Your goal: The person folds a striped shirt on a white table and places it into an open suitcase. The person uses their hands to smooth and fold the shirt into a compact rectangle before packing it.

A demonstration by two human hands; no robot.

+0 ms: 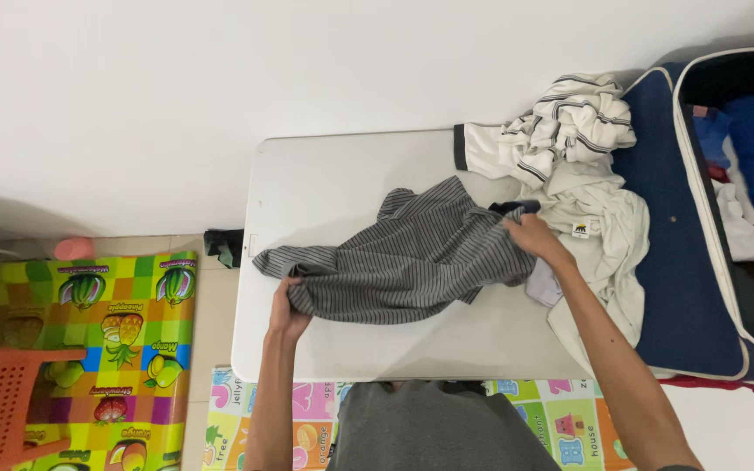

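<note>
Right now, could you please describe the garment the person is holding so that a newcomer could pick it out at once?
Find the white table against the wall. Spread across its middle lies the grey striped shirt, gripped by the left hand at its near corner and the right hand at its far side. Unlike the pale clothes pile beside it, it is dark grey with fine thin stripes.

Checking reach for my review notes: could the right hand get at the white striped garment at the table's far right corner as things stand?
Probably yes: the right hand grips the grey striped shirt just below the white striped garment, with nothing in between.
</note>
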